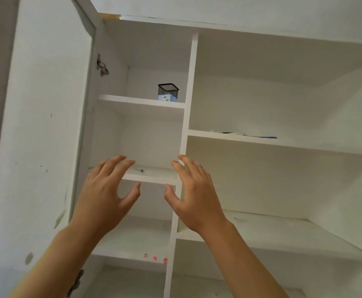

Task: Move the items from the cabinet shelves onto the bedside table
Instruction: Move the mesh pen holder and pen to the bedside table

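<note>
On the upper left shelf: the black mesh pen cup (pixel 168 90) stands upright near the divider, with a small blue box (pixel 167 97) just in front of it, touching or nearly so.
Which way from your hands: both things sit well above and a little to the right of the gap between your hands, deeper into the cabinet. You will have to reach up and in.
Nearer hand: your right hand (pixel 194 194) lies closer to the divider side where the cup stands, so I judge it the more direct one for that reach; the difference is small.
Left hand (pixel 106 194): raised, fingers spread wide and gently bent, holding nothing, in front of the middle left shelf edge.
Right hand: the same, fingers wide and empty, its fingertips over the divider (pixel 188 117).
Middle left shelf (pixel 152 178): a thin syringe-like thing (pixel 138 169) lies flat just beyond your left fingertips, its long axis running left to right along the shelf. That is the closest thing to either hand.
Right shelf (pixel 261 139): some flat things lie there, one with a blue edge (pixel 266 137); too thin at this angle to name.
Lower left shelf: three small red spots (pixel 155 258) along its front edge; I cannot tell what they are.
Cabinet door (pixel 42 117): swung open at your left, clear of both arms.
Bedside counter: not in view, so the drop-off place cannot be judged from here.
</note>
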`<act>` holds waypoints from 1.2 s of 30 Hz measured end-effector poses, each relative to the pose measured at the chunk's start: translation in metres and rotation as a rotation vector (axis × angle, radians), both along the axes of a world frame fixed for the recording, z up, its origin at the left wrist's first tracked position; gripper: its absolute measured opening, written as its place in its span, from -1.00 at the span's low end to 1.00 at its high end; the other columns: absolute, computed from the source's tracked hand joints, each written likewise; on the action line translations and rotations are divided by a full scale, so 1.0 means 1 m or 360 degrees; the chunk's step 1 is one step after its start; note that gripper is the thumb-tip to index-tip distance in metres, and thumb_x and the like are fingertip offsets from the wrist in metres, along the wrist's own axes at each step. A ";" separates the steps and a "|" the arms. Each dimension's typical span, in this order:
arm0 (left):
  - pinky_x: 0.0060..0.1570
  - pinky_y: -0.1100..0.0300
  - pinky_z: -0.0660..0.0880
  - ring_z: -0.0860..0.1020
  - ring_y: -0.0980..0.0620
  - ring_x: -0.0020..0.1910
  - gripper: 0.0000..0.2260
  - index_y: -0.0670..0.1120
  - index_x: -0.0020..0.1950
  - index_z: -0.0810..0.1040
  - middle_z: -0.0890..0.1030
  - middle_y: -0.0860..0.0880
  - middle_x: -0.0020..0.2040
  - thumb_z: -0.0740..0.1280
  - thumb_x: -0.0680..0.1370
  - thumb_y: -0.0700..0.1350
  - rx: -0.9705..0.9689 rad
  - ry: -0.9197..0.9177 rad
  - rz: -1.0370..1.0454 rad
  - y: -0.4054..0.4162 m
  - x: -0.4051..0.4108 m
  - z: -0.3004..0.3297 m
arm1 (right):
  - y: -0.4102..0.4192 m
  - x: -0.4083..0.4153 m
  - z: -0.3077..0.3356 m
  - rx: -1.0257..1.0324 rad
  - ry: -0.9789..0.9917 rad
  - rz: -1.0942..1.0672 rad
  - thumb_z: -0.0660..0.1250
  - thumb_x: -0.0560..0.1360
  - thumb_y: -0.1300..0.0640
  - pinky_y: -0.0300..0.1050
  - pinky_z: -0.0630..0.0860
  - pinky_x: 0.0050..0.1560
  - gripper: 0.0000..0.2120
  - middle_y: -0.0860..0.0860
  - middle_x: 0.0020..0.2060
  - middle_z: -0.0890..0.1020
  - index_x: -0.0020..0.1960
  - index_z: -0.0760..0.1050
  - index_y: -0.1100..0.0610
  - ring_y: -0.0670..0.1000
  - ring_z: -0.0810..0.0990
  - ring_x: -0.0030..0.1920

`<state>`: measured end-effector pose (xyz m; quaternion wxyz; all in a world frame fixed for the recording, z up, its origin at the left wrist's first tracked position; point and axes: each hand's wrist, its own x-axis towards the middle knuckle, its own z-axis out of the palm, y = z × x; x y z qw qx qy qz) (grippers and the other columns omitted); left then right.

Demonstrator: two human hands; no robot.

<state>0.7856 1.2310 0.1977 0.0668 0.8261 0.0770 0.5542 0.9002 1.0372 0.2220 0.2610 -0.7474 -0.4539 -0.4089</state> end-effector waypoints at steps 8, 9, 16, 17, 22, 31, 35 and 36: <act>0.43 -0.13 0.43 0.41 -0.07 0.47 -0.43 0.05 0.52 0.43 0.46 0.02 0.51 0.21 0.56 0.25 -0.0011 -0.0038 -0.0017 0.079 0.086 -0.008 | 0.076 0.067 0.007 -0.0117 0.0000 -0.0040 0.18 0.64 -0.18 -0.08 0.18 0.61 -0.42 -0.09 0.61 0.28 0.61 0.30 -0.02 -0.08 0.19 0.61; 0.43 -0.13 0.43 0.41 -0.07 0.46 -0.44 0.05 0.52 0.44 0.46 0.02 0.50 0.22 0.56 0.24 -0.0018 -0.0036 -0.0023 0.089 0.095 -0.009 | 0.086 0.074 0.007 -0.0132 0.0001 -0.0037 0.19 0.64 -0.17 -0.08 0.19 0.60 -0.42 -0.09 0.62 0.28 0.61 0.30 -0.02 -0.07 0.19 0.61; 0.40 -0.11 0.44 0.46 -0.07 0.43 -0.46 -0.01 0.48 0.49 0.51 0.00 0.47 0.22 0.57 0.22 -0.0083 -0.0044 -0.0132 0.143 0.156 -0.014 | 0.145 0.120 0.009 -0.0194 0.0059 -0.0065 0.18 0.64 -0.19 -0.08 0.26 0.60 -0.41 -0.10 0.61 0.26 0.62 0.29 -0.01 -0.07 0.19 0.61; 0.41 -0.10 0.44 0.45 -0.06 0.44 -0.45 0.00 0.49 0.49 0.50 0.01 0.47 0.22 0.57 0.22 -0.0092 -0.0030 -0.0145 0.149 0.164 -0.015 | 0.151 0.125 0.009 -0.0210 0.0070 -0.0069 0.19 0.65 -0.18 -0.08 0.26 0.60 -0.41 -0.09 0.62 0.25 0.62 0.29 -0.01 -0.07 0.19 0.61; 0.42 -0.02 0.39 0.43 -0.02 0.43 -0.46 0.02 0.50 0.48 0.49 0.03 0.47 0.24 0.58 0.23 -0.0075 0.0018 -0.0186 0.171 0.192 -0.021 | 0.180 0.148 0.009 -0.0331 0.0144 -0.0031 0.24 0.65 -0.17 -0.08 0.25 0.59 -0.41 -0.09 0.62 0.26 0.62 0.30 0.00 -0.07 0.21 0.60; 0.39 -0.06 0.36 0.48 -0.03 0.42 -0.55 0.05 0.40 0.55 0.56 0.05 0.41 0.15 0.65 0.23 0.0057 0.0051 -0.0071 0.195 0.223 -0.027 | 0.211 0.186 0.015 -0.0551 0.0259 0.0068 0.21 0.62 -0.24 -0.02 0.39 0.49 -0.43 -0.15 0.54 0.36 0.58 0.35 -0.06 -0.08 0.36 0.50; 0.38 0.00 0.31 0.50 -0.06 0.39 -0.59 0.01 0.37 0.59 0.60 0.01 0.36 0.17 0.65 0.15 0.0111 -0.0003 -0.0051 0.199 0.223 -0.035 | 0.212 0.188 0.013 -0.0719 0.0221 -0.0002 0.20 0.59 -0.27 -0.01 0.43 0.41 -0.45 -0.14 0.41 0.51 0.51 0.43 -0.08 -0.05 0.45 0.39; 0.38 0.02 0.30 0.50 -0.06 0.39 -0.59 0.00 0.37 0.59 0.60 0.01 0.36 0.18 0.65 0.15 0.0114 -0.0015 -0.0053 0.199 0.223 -0.036 | 0.212 0.188 0.014 -0.0745 0.0217 -0.0014 0.20 0.57 -0.27 0.00 0.46 0.36 -0.46 -0.14 0.35 0.55 0.47 0.47 -0.08 -0.04 0.49 0.33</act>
